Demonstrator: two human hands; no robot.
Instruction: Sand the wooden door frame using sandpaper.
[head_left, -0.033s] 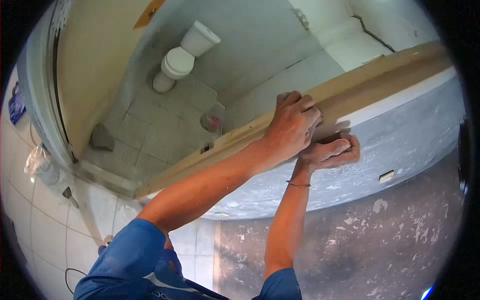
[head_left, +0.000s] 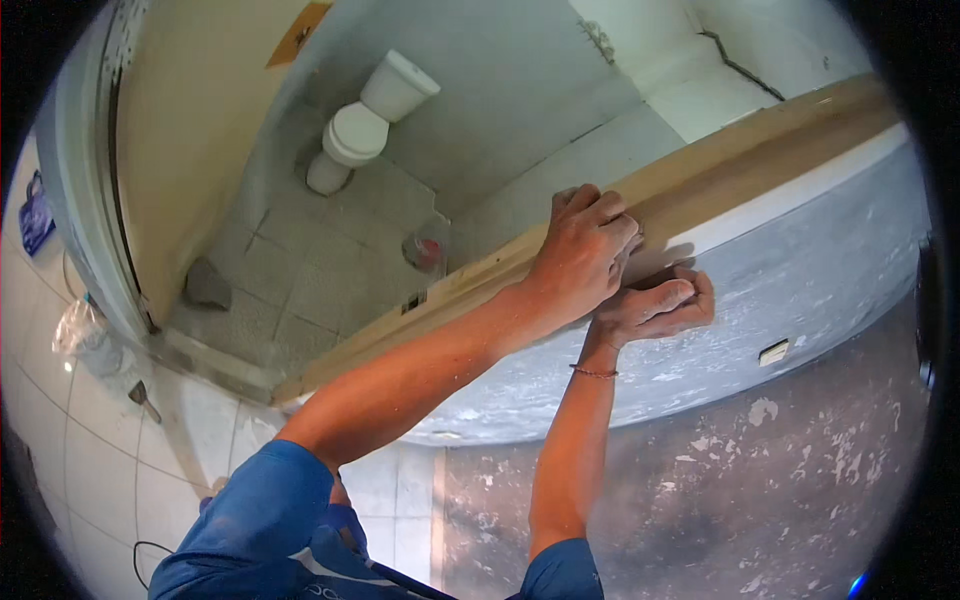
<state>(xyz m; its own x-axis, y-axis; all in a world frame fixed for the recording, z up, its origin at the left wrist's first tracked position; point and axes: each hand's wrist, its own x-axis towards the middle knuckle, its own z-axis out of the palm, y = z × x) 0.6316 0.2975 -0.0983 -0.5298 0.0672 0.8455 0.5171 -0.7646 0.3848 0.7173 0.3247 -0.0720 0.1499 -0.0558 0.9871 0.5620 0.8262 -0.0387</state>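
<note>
My left hand [head_left: 583,252] is closed against the tan wooden door frame [head_left: 745,165], its fingers bent and its knuckles raised. Just below and to the right, my right hand [head_left: 655,306] curls at the white strip [head_left: 790,192] between the frame and the grey, patchy wall [head_left: 745,285]. Its thumb lies over the bent fingers. The two hands nearly meet, with the left one partly covering the right. Whatever either hand holds is hidden under the fingers. Pale dust marks the fingers, and a thin bracelet circles my right wrist.
Beyond the frame are a white toilet [head_left: 357,132] and a grey block-like piece [head_left: 206,284] on the tiles. A beige door [head_left: 190,130] stands at left. A scraper [head_left: 144,400], a plastic bag [head_left: 85,335] and a purple bag [head_left: 37,222] lie nearby. The wall bears a small outlet plate [head_left: 773,352].
The view has shifted very slightly. Both hands keep the same places and grip on the frame and the strip.
</note>
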